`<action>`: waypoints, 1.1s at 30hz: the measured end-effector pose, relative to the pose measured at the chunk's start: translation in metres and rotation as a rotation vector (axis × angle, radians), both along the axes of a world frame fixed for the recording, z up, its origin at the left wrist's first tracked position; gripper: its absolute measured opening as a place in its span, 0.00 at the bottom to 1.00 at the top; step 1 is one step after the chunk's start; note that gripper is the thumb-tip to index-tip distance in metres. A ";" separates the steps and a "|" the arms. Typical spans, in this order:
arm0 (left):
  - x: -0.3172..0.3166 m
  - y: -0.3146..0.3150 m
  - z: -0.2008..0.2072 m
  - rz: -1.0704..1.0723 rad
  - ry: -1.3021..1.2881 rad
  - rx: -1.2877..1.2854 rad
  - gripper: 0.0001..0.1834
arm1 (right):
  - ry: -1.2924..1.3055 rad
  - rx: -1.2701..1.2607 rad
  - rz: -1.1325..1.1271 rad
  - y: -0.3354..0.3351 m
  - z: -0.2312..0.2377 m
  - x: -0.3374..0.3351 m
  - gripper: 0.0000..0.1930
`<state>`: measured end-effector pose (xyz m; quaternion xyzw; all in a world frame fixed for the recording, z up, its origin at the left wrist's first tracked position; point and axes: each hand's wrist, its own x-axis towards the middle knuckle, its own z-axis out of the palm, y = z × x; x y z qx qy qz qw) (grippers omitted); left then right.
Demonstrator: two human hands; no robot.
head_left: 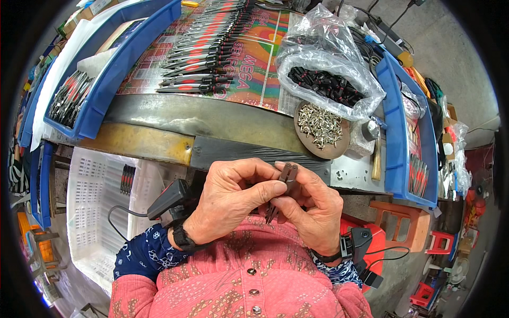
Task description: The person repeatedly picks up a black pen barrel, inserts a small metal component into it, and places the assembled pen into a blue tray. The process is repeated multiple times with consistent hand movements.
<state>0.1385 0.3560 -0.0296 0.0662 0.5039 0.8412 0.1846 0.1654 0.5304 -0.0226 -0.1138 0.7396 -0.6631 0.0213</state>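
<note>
My left hand [230, 199] and my right hand [313, 204] meet in front of my chest, just off the table's near edge. Between them is a small bundle of slim dark pen parts [289, 172], pointing up and away from me. The left thumb and forefinger pinch its side. The right fingers wrap around it from the other side, hiding part of it. Beyond the hands, a round brown dish [301, 143] holds many small silver pen tips [321, 124]. Behind it, an open clear plastic bag [366, 108] contains black pen parts with red bits [323, 85].
Silver, black and red pens [199, 53] lie in a long row on a printed sheet [265, 90]. Blue bins flank the table, one left [98, 103], one right [395, 159]. A white plastic crate [95, 212] stands below left; an orange stool [408, 212] is at right.
</note>
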 end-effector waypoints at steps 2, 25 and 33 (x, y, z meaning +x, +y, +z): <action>-0.001 -0.001 0.000 -0.005 -0.005 -0.020 0.06 | 0.000 0.003 -0.002 0.000 0.000 0.000 0.25; -0.032 -0.002 0.022 0.043 0.118 -0.039 0.07 | -0.024 -0.047 0.062 -0.004 0.027 -0.039 0.23; -0.056 -0.003 0.037 0.109 0.237 -0.041 0.07 | 0.087 -0.067 0.055 -0.012 0.038 -0.067 0.21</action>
